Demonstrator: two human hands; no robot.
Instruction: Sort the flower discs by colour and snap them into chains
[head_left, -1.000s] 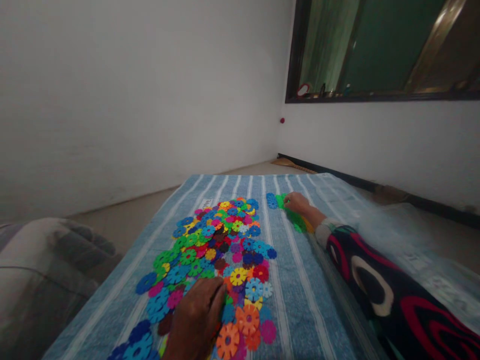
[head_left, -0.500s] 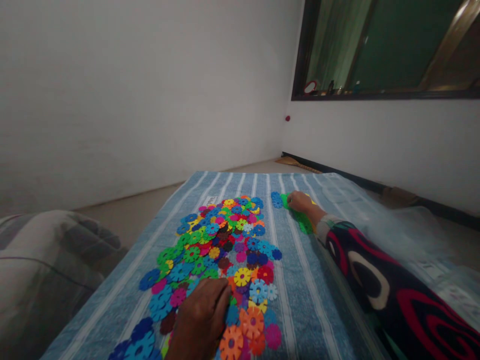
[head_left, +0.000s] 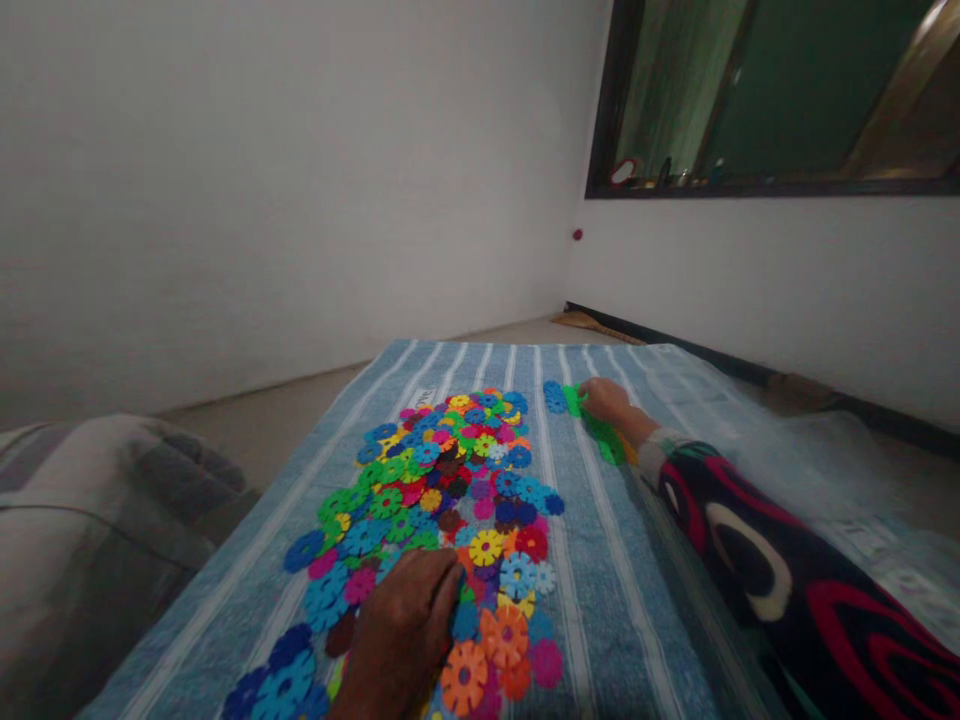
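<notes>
My left hand (head_left: 409, 622) lies low over a heap of flower-shaped plastic discs (head_left: 439, 470) in many colours. Its fingers are curled together and point down into the discs; what they hold, if anything, is hidden. Farther off to the right, my right hand (head_left: 604, 400) is closed, its fingertips at a green notched disc (head_left: 574, 400) lying by a small group of blue discs (head_left: 554, 397). More green discs (head_left: 609, 445) lie under and beside the right wrist, and a bit of yellow shows beside them.
A blue-and-white striped cloth (head_left: 600, 560) covers the surface under the discs. Clear plastic bags (head_left: 817, 470) lie along the right side. Greyish fabric (head_left: 97, 540) bulges at the left edge. White walls and a dark-framed window (head_left: 780, 100) stand behind.
The view has shifted slightly. My right hand has drawn back a little to the right, showing more of the green disc at its fingertips. My left hand stays in place on the heap.
</notes>
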